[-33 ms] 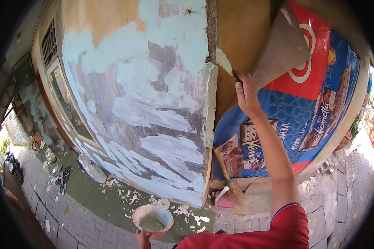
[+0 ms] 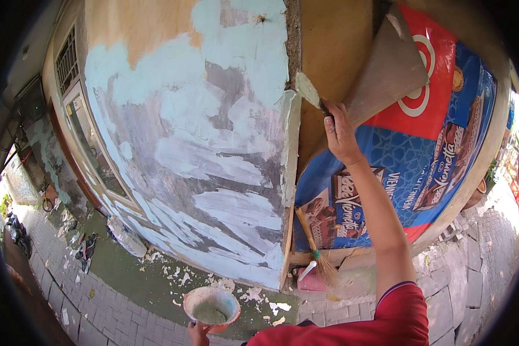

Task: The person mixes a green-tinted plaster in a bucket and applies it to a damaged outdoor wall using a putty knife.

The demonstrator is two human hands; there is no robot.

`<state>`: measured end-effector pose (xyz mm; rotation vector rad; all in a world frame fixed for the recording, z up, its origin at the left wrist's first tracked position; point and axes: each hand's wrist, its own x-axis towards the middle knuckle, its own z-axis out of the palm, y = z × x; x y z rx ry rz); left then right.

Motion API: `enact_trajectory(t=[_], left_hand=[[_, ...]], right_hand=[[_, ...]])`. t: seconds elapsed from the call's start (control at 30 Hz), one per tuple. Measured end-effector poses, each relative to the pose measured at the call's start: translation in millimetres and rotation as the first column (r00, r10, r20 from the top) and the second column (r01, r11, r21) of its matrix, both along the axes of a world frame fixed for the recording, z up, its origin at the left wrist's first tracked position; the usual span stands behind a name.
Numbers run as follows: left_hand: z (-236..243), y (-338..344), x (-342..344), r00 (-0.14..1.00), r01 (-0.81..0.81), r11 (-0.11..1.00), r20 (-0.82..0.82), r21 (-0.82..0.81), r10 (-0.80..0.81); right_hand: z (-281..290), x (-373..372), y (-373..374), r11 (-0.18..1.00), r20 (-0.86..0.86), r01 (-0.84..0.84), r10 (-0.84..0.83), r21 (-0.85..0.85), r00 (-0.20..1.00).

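My right hand (image 2: 342,138) is raised at the wall's corner, closed round the dark handle of a putty knife (image 2: 308,91). Pale putty coats the knife's blade, which points up and left beside the rough corner edge (image 2: 291,130). Whether the blade touches the edge I cannot tell. Low in the view, my left hand (image 2: 198,334) grips the near rim of an orange bucket (image 2: 218,328), with a grey-green paste (image 2: 209,314) inside. Patches of pale blue and grey cover the wall (image 2: 213,155) on the left, with bare yellowish plaster near its top.
Right of the corner hangs a blue and red banner (image 2: 409,155), its upper left corner folded over. A straw hand broom (image 2: 314,245) leans below it, next to a pink container (image 2: 311,281). Flaked paint chips (image 2: 181,275) litter the ground. A white sack (image 2: 127,236) lies along the wall's foot.
The putty knife's blade has shifted slightly left and down, toward the corner edge, with my right hand turning a little. My left hand and the bucket stay about where they were.
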<state>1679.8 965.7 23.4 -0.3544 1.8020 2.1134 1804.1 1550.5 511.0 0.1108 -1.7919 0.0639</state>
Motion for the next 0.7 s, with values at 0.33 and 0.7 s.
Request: enact_trajectory(t=[0.33, 0.7], left_hand=[[1, 5, 5, 0.996, -0.085, 0.996, 0.0, 0.007, 0.085], [2, 49, 68, 0.975, -0.222, 0.974, -0.01, 0.032, 0.223]], right_hand=[[18, -29, 33, 0.994, -0.025, -0.054, 0.056, 0.092, 0.998], [21, -42, 68, 0.971, 0.071, -0.231, 0.227, 0.058, 0.971]])
